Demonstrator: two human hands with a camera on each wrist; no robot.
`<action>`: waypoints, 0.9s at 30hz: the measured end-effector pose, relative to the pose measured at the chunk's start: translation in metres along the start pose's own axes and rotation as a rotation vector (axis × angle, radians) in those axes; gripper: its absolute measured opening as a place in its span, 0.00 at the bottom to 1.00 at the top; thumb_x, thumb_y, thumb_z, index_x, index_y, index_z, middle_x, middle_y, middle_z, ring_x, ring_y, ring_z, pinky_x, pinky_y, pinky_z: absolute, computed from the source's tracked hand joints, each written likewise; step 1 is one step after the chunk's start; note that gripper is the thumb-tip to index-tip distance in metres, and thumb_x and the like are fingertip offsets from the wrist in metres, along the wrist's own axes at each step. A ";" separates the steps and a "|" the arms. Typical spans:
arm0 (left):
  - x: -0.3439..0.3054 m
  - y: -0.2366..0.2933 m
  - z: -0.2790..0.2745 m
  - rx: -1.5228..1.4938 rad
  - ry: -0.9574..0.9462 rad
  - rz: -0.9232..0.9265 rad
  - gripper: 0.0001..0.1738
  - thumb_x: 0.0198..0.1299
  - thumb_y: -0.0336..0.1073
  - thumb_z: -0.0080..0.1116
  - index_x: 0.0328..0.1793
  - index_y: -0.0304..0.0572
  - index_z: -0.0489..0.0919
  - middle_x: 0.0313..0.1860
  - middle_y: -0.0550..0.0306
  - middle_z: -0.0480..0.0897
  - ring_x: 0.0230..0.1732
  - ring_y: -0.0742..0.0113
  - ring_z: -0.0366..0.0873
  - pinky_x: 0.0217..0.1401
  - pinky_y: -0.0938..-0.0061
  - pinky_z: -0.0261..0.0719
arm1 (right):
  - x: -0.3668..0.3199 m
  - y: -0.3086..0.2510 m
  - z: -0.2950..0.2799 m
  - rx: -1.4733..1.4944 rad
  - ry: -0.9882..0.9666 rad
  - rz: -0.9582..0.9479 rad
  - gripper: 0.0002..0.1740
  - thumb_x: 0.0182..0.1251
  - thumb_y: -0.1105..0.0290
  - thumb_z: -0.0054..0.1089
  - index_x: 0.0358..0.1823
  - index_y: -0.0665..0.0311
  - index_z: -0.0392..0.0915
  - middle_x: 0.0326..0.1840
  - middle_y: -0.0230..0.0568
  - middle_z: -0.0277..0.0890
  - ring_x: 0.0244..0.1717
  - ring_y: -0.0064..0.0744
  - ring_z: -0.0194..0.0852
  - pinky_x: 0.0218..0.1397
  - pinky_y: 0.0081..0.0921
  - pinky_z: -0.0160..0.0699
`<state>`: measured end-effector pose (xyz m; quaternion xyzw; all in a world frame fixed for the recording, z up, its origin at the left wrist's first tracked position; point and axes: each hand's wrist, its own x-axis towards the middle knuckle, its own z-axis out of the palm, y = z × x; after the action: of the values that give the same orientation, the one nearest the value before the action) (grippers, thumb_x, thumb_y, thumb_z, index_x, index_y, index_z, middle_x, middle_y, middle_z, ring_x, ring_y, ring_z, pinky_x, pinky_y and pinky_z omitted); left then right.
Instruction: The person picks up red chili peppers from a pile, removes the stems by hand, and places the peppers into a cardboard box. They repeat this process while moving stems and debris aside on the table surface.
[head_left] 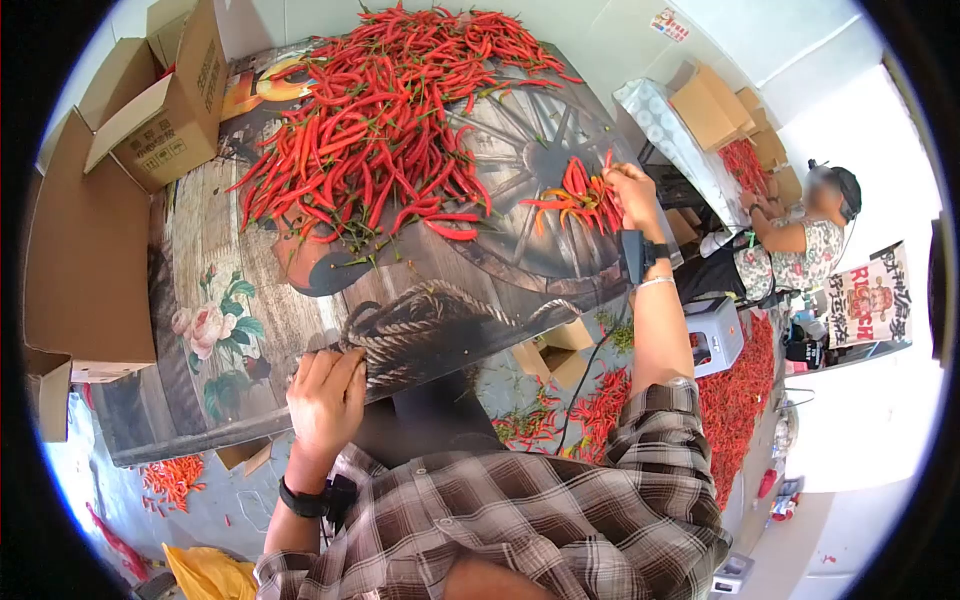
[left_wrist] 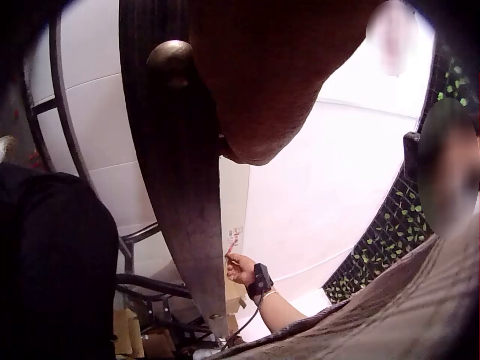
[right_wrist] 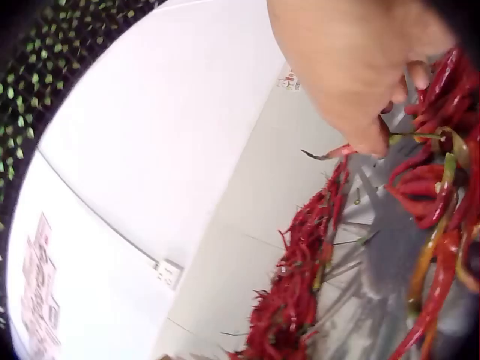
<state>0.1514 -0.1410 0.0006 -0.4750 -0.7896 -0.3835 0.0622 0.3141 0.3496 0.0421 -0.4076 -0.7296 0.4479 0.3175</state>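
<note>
My right hand (head_left: 632,200) pinches a red chili pepper at the right side of the table, above a small group of red and orange chilies (head_left: 575,205). In the right wrist view the hand (right_wrist: 367,71) holds the pepper between thumb and finger, its dark thin tip sticking out to the left. A large heap of red chilies (head_left: 370,130) with green stems covers the table's far middle. My left hand (head_left: 328,400) rests on the table's near edge with fingers bent over it; in the left wrist view the hand (left_wrist: 262,82) is dark and close, its fingertips hidden.
Cardboard boxes (head_left: 90,250) stand at the table's left. A printed rope coil (head_left: 420,325) lies near the front edge. Right of the table are a grey stool (head_left: 715,335), chilies on the floor (head_left: 735,410) and a seated person (head_left: 800,240) at another table.
</note>
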 end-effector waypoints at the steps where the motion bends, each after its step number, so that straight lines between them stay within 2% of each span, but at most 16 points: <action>1: 0.001 0.000 0.000 -0.001 0.000 0.004 0.11 0.50 0.27 0.62 0.41 0.41 0.83 0.30 0.56 0.76 0.32 0.58 0.74 0.35 0.68 0.74 | -0.016 -0.019 0.002 0.267 -0.025 0.075 0.03 0.61 0.73 0.61 0.31 0.60 0.76 0.25 0.25 0.72 0.21 0.17 0.66 0.24 0.14 0.64; 2: 0.002 -0.001 0.001 -0.072 0.018 -0.001 0.11 0.51 0.27 0.62 0.43 0.39 0.82 0.30 0.55 0.76 0.31 0.59 0.73 0.34 0.70 0.73 | -0.038 -0.037 0.011 0.349 -0.032 0.051 0.04 0.61 0.70 0.61 0.34 0.60 0.76 0.22 0.25 0.70 0.19 0.13 0.62 0.21 0.13 0.60; 4: 0.006 0.004 -0.001 -0.145 0.036 -0.003 0.12 0.51 0.27 0.61 0.44 0.37 0.82 0.30 0.55 0.76 0.31 0.61 0.73 0.34 0.72 0.73 | -0.074 -0.054 0.026 0.334 -0.135 0.012 0.04 0.61 0.70 0.60 0.34 0.61 0.76 0.24 0.27 0.72 0.20 0.14 0.63 0.21 0.14 0.62; 6: 0.013 0.022 -0.005 -0.515 -0.141 -0.280 0.13 0.55 0.28 0.60 0.47 0.34 0.81 0.30 0.56 0.75 0.28 0.66 0.71 0.32 0.76 0.70 | -0.117 -0.070 0.052 0.359 -0.259 0.026 0.06 0.62 0.69 0.60 0.37 0.62 0.75 0.27 0.30 0.75 0.20 0.16 0.67 0.22 0.15 0.66; 7: 0.015 0.028 -0.002 -0.518 -0.144 -0.277 0.13 0.55 0.28 0.60 0.47 0.34 0.81 0.30 0.56 0.75 0.28 0.66 0.71 0.32 0.76 0.70 | -0.140 -0.077 0.065 0.324 -0.352 -0.029 0.07 0.61 0.69 0.60 0.39 0.61 0.75 0.27 0.29 0.75 0.21 0.16 0.69 0.24 0.14 0.68; 9: 0.023 0.039 0.002 -0.673 -0.172 -0.216 0.14 0.57 0.30 0.60 0.49 0.34 0.80 0.31 0.58 0.74 0.27 0.72 0.68 0.30 0.78 0.67 | -0.165 -0.088 0.077 0.295 -0.418 0.030 0.06 0.60 0.71 0.62 0.37 0.60 0.74 0.26 0.27 0.73 0.23 0.16 0.70 0.25 0.15 0.70; 11: 0.039 0.055 0.011 -0.669 -0.223 -0.202 0.14 0.58 0.31 0.60 0.50 0.35 0.80 0.32 0.57 0.75 0.27 0.73 0.68 0.30 0.79 0.68 | -0.210 -0.101 0.104 0.273 -0.725 0.004 0.06 0.61 0.71 0.61 0.37 0.63 0.75 0.28 0.27 0.73 0.25 0.14 0.70 0.27 0.14 0.70; 13: 0.038 0.054 0.030 -0.770 -0.250 -0.170 0.14 0.59 0.32 0.61 0.50 0.34 0.79 0.30 0.57 0.75 0.26 0.73 0.67 0.30 0.78 0.68 | -0.227 -0.103 0.112 0.379 -0.824 0.073 0.07 0.60 0.74 0.62 0.39 0.65 0.76 0.32 0.27 0.74 0.31 0.14 0.70 0.33 0.15 0.70; 16: 0.036 0.054 0.038 -0.839 -0.284 -0.217 0.09 0.60 0.32 0.60 0.41 0.32 0.80 0.25 0.57 0.74 0.25 0.73 0.68 0.29 0.76 0.68 | -0.238 -0.099 0.117 0.374 -0.786 -0.031 0.06 0.60 0.75 0.62 0.38 0.66 0.76 0.34 0.26 0.73 0.33 0.14 0.70 0.35 0.17 0.71; 18: 0.036 0.054 0.039 -0.844 -0.297 -0.218 0.09 0.61 0.33 0.59 0.37 0.32 0.80 0.24 0.57 0.74 0.25 0.73 0.69 0.29 0.76 0.68 | -0.240 -0.098 0.116 0.307 -0.724 -0.216 0.07 0.59 0.78 0.61 0.38 0.66 0.76 0.36 0.30 0.74 0.33 0.22 0.74 0.38 0.20 0.74; 19: 0.037 0.054 0.039 -0.815 -0.331 -0.246 0.11 0.62 0.34 0.58 0.34 0.32 0.79 0.22 0.57 0.74 0.25 0.74 0.68 0.29 0.76 0.68 | -0.241 -0.098 0.117 0.309 -0.726 -0.216 0.07 0.59 0.78 0.61 0.38 0.66 0.76 0.36 0.30 0.74 0.33 0.22 0.74 0.38 0.20 0.74; 21: 0.039 0.053 0.040 -0.784 -0.362 -0.277 0.13 0.63 0.35 0.57 0.30 0.31 0.78 0.21 0.57 0.73 0.26 0.75 0.68 0.29 0.76 0.68 | -0.243 -0.101 0.119 -0.220 -0.473 -0.839 0.08 0.56 0.79 0.60 0.37 0.65 0.75 0.35 0.37 0.74 0.31 0.36 0.75 0.37 0.23 0.75; 22: 0.041 0.053 0.042 -0.837 -0.374 -0.340 0.14 0.64 0.36 0.56 0.29 0.32 0.77 0.20 0.58 0.72 0.26 0.76 0.67 0.29 0.76 0.67 | -0.249 -0.110 0.120 -0.233 -0.470 -0.874 0.08 0.53 0.78 0.60 0.34 0.64 0.72 0.32 0.44 0.70 0.32 0.47 0.73 0.36 0.33 0.74; 24: 0.048 0.050 0.042 -0.887 -0.386 -0.400 0.16 0.65 0.37 0.54 0.28 0.32 0.76 0.19 0.59 0.71 0.26 0.77 0.66 0.29 0.76 0.67 | -0.239 -0.109 0.116 -0.229 -0.408 -0.876 0.08 0.55 0.77 0.60 0.35 0.63 0.72 0.32 0.44 0.70 0.31 0.46 0.73 0.36 0.34 0.74; 25: 0.053 0.047 0.039 -0.832 -0.294 -0.401 0.16 0.65 0.37 0.54 0.28 0.32 0.76 0.18 0.60 0.70 0.26 0.78 0.65 0.28 0.76 0.66 | -0.231 -0.109 0.111 -0.227 -0.349 -0.874 0.07 0.56 0.76 0.60 0.35 0.63 0.72 0.32 0.44 0.70 0.31 0.46 0.72 0.36 0.34 0.74; 27: 0.064 0.038 0.033 -0.779 -0.202 -0.404 0.16 0.66 0.37 0.53 0.28 0.32 0.76 0.17 0.61 0.69 0.26 0.79 0.64 0.28 0.76 0.66 | -0.208 -0.106 0.087 -0.185 -0.237 -0.500 0.05 0.62 0.73 0.58 0.36 0.64 0.72 0.32 0.36 0.71 0.32 0.27 0.72 0.38 0.24 0.72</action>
<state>0.1559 -0.0649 0.0283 -0.3344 -0.6652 -0.6083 -0.2749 0.3060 0.1041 0.0841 -0.1872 -0.8772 0.3319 0.2920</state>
